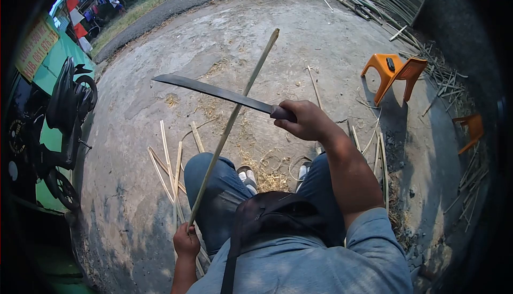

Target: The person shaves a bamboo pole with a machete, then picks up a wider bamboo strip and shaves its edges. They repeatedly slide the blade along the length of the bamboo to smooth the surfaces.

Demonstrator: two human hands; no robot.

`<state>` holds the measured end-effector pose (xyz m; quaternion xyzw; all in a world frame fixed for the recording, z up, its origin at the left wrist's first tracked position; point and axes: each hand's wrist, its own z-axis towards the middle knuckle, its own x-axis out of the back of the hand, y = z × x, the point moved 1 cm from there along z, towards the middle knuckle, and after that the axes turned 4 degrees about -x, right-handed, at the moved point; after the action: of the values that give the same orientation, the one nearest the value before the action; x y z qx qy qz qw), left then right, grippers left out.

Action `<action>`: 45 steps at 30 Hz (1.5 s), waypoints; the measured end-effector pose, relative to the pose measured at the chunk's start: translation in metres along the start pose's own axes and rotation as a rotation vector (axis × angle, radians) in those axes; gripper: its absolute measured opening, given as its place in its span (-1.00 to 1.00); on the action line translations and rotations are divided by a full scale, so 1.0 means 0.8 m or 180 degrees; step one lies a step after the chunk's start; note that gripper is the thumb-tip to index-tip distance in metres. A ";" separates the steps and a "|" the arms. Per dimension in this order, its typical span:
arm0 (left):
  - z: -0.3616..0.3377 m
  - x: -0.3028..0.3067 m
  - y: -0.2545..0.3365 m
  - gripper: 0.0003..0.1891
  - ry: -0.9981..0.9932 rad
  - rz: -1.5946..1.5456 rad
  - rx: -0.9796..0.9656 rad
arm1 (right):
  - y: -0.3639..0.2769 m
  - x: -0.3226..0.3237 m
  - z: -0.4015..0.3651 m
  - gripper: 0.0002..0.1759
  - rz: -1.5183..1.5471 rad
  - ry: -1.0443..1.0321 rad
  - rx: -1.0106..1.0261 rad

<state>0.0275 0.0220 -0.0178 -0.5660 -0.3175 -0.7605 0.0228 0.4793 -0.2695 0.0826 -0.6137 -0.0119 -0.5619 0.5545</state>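
Note:
My right hand (303, 119) is closed round the handle of a machete (214, 90), its long dark blade reaching out to the left. The blade crosses a long bamboo strip (231, 123) about midway along it and overlaps it in this view. Down by my left thigh, my left hand (186, 240) grips the near end of that strip. The strip slants up and away to the right, past my knee, to a rough brownish far end. Pale split bamboo pieces (167, 160) lie beside my left leg.
Shavings (271, 179) litter the concrete between my feet. An orange plastic chair (393, 72) with a dark object on its seat stands at right, a second orange chair (470, 131) beyond. Bamboo poles (363, 3) are heaped at back right. A motorbike (67, 118) stands left; a person (115, 1) is far off.

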 end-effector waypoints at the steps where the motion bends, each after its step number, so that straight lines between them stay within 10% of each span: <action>1: 0.000 0.000 -0.001 -0.33 -0.0002 -0.0033 0.0016 | -0.002 -0.001 0.001 -0.63 0.0010 0.0013 0.0057; 45: 0.008 0.027 0.021 -0.35 -0.0015 0.0346 0.0073 | 0.056 -0.052 0.028 -0.45 -0.0251 0.0723 -0.0448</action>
<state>0.0317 0.0186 0.0102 -0.5839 -0.2951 -0.7531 0.0699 0.5080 -0.2458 0.0293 -0.5826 0.0661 -0.6486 0.4853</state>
